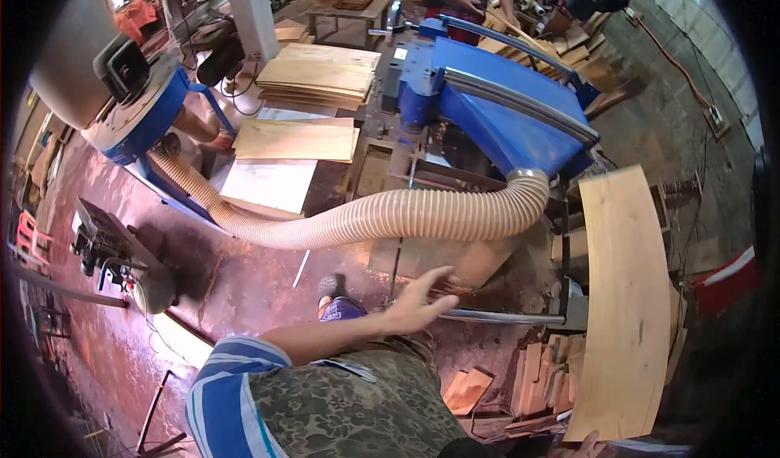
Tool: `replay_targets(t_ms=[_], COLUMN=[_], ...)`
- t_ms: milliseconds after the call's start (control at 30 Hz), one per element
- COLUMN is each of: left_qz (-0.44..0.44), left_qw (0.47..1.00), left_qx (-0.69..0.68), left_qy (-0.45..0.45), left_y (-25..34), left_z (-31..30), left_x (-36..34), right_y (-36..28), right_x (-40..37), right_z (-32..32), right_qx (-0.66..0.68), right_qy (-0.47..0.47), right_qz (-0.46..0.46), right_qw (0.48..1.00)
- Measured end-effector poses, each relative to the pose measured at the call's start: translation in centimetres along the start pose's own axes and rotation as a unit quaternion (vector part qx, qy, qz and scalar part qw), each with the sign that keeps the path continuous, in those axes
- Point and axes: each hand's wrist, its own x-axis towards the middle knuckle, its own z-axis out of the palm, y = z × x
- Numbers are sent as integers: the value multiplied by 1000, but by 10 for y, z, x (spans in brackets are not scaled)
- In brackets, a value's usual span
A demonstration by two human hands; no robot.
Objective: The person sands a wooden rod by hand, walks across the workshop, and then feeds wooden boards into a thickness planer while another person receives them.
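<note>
My left hand (418, 304) reaches out in front of my body with its fingers apart and nothing in them. It is near a metal bar (504, 318) at the near side of the blue planing machine (508, 92). At the lower right, my right hand (587, 447) grips the near end of a long, wide wooden board (626, 295); only part of this hand shows. The board stretches away from me, its far end beside the machine. A ribbed beige hose (390, 218) runs from the machine's hood across to the left, just beyond my left hand.
Stacked boards (317, 72) lie beyond the hose, with more boards (296, 139) nearer. A blue-framed dust collector (154, 109) stands left. Wood offcuts (540, 377) lie low on the right. Across the machine, another person's hand (470, 5) is near wood pieces. A compressor-like machine (130, 263) stands left.
</note>
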Motion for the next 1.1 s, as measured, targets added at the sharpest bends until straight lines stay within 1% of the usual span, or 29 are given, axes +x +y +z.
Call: replay_targets(t_ms=[67, 100, 133, 200, 267, 300, 333, 367, 400, 433, 467, 500, 533, 567, 600, 633, 667, 700, 733, 800, 833, 867, 933, 967, 1000, 1033, 1067, 1100], left_qz=[31, 53, 69, 53, 35, 30, -3, -36, -36, -36, -45, -27, -18, -58, -9, 27, 27, 46, 61, 35, -99, -104, -258, -234, -160, -106, -62, -31], left_qw=[992, 991, 982, 954, 967, 917, 909, 899, 878, 863, 849, 829, 817, 808, 800, 803, 786, 776, 788, 802, 852, 854, 799, 816, 804, 824, 832, 842], left_qx=[-103, -95, -155, -286, -244, -364, -359, -351, -354, -329, -335, -351, -345, -319, -337, -342, -347, -361, -375, -430, -251, -249, -177, -115, 46, 3, -24, -34], left_qy=[-61, -75, -86, -65, 59, 161, 211, 258, 321, 381, 407, 434, 462, 491, 497, 488, 511, 516, 484, 413, 450, 445, 514, 516, 571, 556, 551, 537], left_y=[32, 51, 53, 69, 87, 83, 72, 61, 58, 26, 10, 2, -19, -53, -73, -87, -107, -116, -130, -159, -202, -205, -190, -139, -213, -175, -139, -128], left_z=[-3, -10, -18, -44, -90, -108, -141, -178, -210, -247, -280, -311, -345, -384, -412, -438, -465, -486, -509, -550, -572, -567, -541, -490, -491, -445, -398, -362], left_x=[13, 19, 28, 36, 36, 30, 26, 22, 15, 17, 14, 14, 17, 20, 29, 37, 49, 60, 71, 87, 95, 96, 96, 87, 94, 76, 57, 41], right_y=[-25, -34, -38, -48, -47, -49, -54, -64, -79, -105, -124, -130, -133, -138, -139, -138, -136, -135, -134, -132, -130, -127, -117, -111, -103, -94, -72, -40], right_x=[-14, -21, -29, -51, -80, -97, -116, -130, -146, -169, -192, -204, -213, -219, -224, -226, -227, -229, -231, -234, -237, -240, -242, -242, -241, -241, -236, -227], right_z=[49, 77, 105, 170, 237, 271, 302, 331, 361, 389, 406, 415, 422, 426, 427, 427, 424, 421, 421, 410, 408, 403, 393, 387, 378, 368, 356, 341], right_qx=[14, 29, 47, 82, 103, 96, 86, 72, 59, 176, 285, 234, 181, 170, 167, 175, 184, 173, 175, 179, 188, 186, 140, 141, 88, 33, 33, -11], right_qy=[-31, -57, -90, -170, -265, -321, -372, -448, -517, -515, -490, -510, -526, -530, -521, -515, -508, -490, -479, -451, -439, -432, -420, -416, -403, -387, -385, -342], right_qz=[-11, -17, -21, -21, -25, -44, -69, -35, -1, 162, 320, 287, 254, 245, 247, 261, 274, 287, 286, 332, 350, 354, 356, 359, 315, 268, 272, 222], right_qw=[999, 998, 995, 982, 958, 941, 921, 891, 854, 823, 759, 776, 791, 794, 800, 798, 795, 805, 811, 809, 806, 808, 823, 823, 855, 881, 881, 913])
